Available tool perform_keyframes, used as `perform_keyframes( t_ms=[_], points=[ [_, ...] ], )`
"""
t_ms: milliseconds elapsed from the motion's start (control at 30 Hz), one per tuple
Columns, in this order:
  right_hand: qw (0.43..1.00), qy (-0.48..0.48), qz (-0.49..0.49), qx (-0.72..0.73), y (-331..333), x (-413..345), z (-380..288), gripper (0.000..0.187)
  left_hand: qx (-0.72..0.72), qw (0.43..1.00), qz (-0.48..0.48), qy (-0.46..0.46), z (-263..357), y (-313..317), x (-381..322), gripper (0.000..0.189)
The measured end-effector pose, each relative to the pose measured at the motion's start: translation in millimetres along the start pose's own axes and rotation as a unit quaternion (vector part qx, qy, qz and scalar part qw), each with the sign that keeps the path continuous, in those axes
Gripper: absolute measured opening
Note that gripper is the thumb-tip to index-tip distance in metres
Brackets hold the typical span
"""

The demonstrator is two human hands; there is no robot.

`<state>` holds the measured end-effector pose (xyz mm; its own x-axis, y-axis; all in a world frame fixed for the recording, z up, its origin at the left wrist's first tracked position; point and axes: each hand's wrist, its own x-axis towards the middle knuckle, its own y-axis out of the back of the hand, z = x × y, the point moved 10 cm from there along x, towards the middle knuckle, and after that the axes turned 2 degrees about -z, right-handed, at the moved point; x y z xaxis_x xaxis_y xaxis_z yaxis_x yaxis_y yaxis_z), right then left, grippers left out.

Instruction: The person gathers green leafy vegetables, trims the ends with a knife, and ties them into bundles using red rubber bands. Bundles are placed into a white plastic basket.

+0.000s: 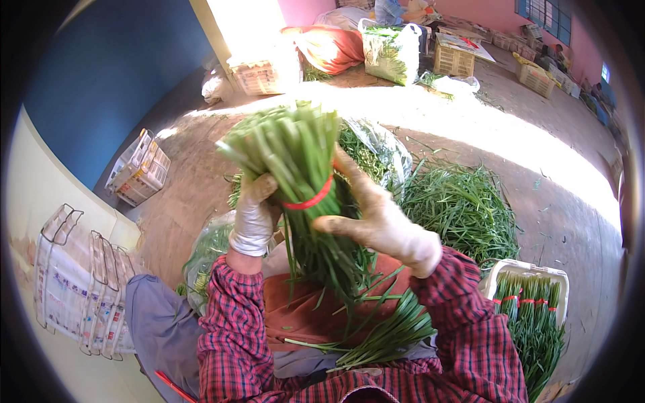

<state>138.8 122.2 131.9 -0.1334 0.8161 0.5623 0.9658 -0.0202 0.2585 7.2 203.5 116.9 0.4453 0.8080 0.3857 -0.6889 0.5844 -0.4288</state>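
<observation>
Before my chest a thick bundle of green leafy stalks (302,156), perhaps garlic chives, is held up tilted, with its pale cut ends at the top and its leaves hanging down. A red band (311,197) circles its middle. My left hand (254,216), in a whitish glove, grips the bundle's left side. My right hand (385,224), gloved too, bears on its right side with thumb and fingers spread around it. Loose stalks (385,332) lie across my lap on a rust-coloured cloth (292,312).
To my right stands a white crate (563,282) of banded bundles, below a heap of loose leaves (458,211). Clear plastic bags (388,151) of greens lie ahead. Wire-handled crates (75,297) stand left; a red strip (174,385) lies beside me. People sit at the back.
</observation>
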Motion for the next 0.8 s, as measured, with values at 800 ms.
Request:
perform_keyframes(
  t_ms=[800],
  points=[
    [0.915, -0.184, -0.107, -0.343, 30.7, -58.5, 101.1, 0.084, -0.042, 0.981, 0.162, -0.099, -43.2, 88.5, 1.4, 0.041]
  ],
)
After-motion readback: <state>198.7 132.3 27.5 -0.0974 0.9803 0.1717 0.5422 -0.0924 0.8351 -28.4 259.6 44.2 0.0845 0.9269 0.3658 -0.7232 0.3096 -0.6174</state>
